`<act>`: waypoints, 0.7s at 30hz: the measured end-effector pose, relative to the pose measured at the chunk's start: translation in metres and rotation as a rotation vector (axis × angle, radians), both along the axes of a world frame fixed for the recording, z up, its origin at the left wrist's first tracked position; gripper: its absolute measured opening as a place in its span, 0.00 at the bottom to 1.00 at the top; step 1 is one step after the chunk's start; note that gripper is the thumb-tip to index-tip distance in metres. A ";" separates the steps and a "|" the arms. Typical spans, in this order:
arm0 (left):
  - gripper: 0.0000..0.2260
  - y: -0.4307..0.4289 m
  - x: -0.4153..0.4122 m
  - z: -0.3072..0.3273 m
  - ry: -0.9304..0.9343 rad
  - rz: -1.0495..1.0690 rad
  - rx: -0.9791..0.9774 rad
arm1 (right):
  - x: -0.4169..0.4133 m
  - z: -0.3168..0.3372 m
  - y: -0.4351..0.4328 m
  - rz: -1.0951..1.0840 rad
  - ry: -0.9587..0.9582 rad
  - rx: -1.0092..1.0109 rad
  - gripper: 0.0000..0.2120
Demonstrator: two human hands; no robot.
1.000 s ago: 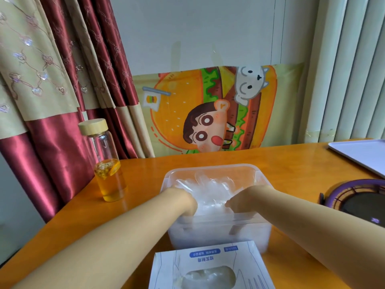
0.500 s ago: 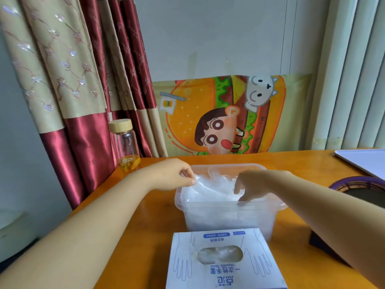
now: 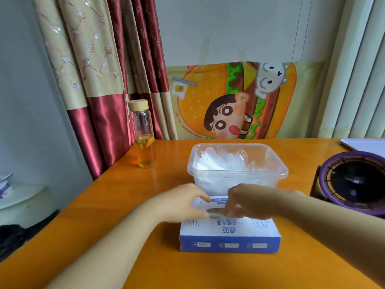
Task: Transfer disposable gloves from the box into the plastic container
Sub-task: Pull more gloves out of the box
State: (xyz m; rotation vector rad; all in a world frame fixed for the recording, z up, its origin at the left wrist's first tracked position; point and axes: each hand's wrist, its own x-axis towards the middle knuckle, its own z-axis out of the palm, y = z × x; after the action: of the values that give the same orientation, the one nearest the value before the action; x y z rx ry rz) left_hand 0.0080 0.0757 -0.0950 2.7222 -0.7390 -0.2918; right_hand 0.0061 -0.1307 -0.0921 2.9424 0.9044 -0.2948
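Box: the blue-and-white glove box [image 3: 229, 236] sat on the orange table [image 3: 116, 205], nearest the camera.
Container: the clear plastic container [image 3: 237, 163] stood just behind it, heaped with clear gloves [image 3: 225, 163].
Left hand [image 3: 183, 203]: rested on the box top beside its opening — grip blurred, cannot tell.
Right hand [image 3: 250, 202]: fingers curled down at the opening — whether clamped on a glove, cannot tell.

Two bare forearms are seen, and no sleeve is worn on either as far as the bottom edge. The left hand [image 3: 183, 202] is left uncovered: no glove, no ring, no watch is made out. The right hand [image 3: 249, 200] is likewise bare from wrist to fingers. Both hands are blurred, so nails and finer details cannot be told.
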 end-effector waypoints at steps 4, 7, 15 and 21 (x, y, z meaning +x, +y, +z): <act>0.21 -0.007 -0.006 -0.014 0.069 -0.028 0.077 | 0.007 -0.014 0.007 -0.018 -0.017 -0.049 0.22; 0.18 -0.010 -0.009 -0.018 0.076 -0.032 0.103 | 0.010 -0.023 0.010 -0.009 -0.024 -0.038 0.19; 0.21 -0.004 -0.007 -0.026 0.042 -0.013 0.056 | 0.009 -0.007 0.007 -0.032 0.051 0.135 0.13; 0.21 -0.006 -0.007 -0.026 0.043 -0.023 0.062 | 0.009 -0.021 0.022 0.007 0.013 0.053 0.15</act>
State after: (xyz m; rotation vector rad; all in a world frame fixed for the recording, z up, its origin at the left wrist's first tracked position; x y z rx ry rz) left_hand 0.0013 0.0701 -0.1209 2.7580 -0.7615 -0.3839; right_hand 0.0155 -0.1086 -0.1131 2.9885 0.9390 -0.2946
